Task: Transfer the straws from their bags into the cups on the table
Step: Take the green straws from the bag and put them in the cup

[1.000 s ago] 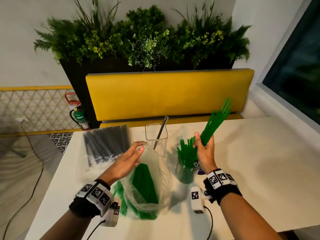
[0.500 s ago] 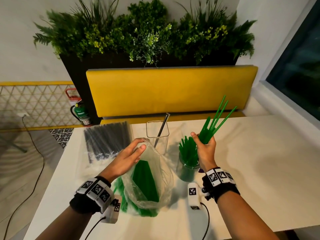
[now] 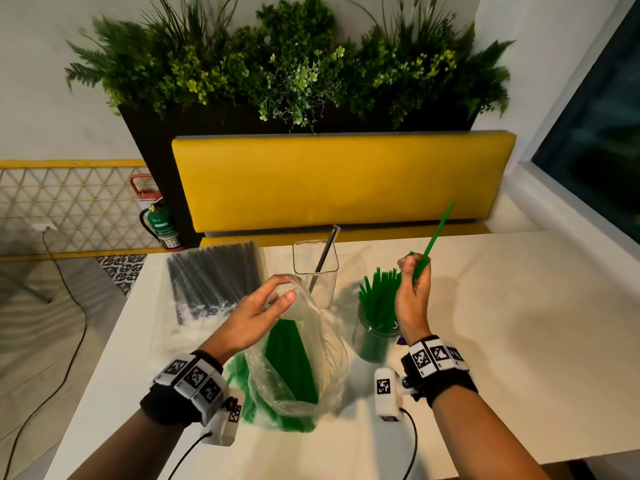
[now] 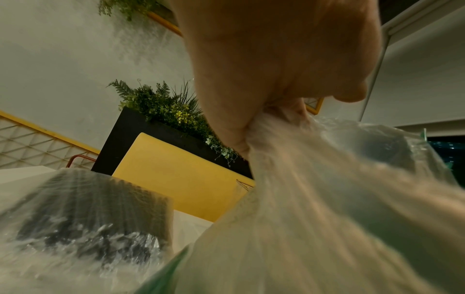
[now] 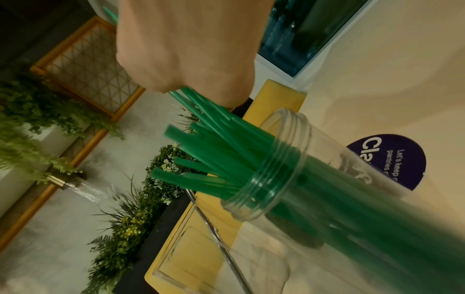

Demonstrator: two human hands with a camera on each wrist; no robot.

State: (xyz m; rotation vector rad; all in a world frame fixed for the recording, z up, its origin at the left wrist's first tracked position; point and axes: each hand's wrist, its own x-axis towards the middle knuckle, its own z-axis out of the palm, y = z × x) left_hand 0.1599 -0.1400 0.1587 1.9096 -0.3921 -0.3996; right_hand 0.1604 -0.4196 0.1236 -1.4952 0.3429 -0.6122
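My left hand (image 3: pixel 282 289) pinches the top of a clear plastic bag (image 3: pixel 311 368) that holds green straws and stands on the white table (image 3: pixel 519 341). My right hand (image 3: pixel 412 268) grips a few green straws (image 3: pixel 438 230) just above a round clear jar (image 3: pixel 372 344). The jar is filled with several green straws (image 5: pixel 226 151), and the lower ends of the held ones reach into its mouth (image 5: pixel 274 165). Behind the bag, a square clear cup (image 3: pixel 313 258) holds one black straw (image 3: pixel 327 249). A bag of black straws (image 3: pixel 214 275) lies at the back left.
A yellow bench back (image 3: pixel 339 181) and a planter (image 3: pixel 287 74) stand behind the table. The table's right half (image 3: pixel 536 306) is bare. Cables from my wrist cameras (image 3: pixel 412 441) trail over the near edge. A purple label (image 5: pixel 392 159) lies beside the jar.
My right hand has come down toward the jar and most of its green bundle has slid in, with only a straw or so left sticking up above the fist. The left hand stays on the bag.
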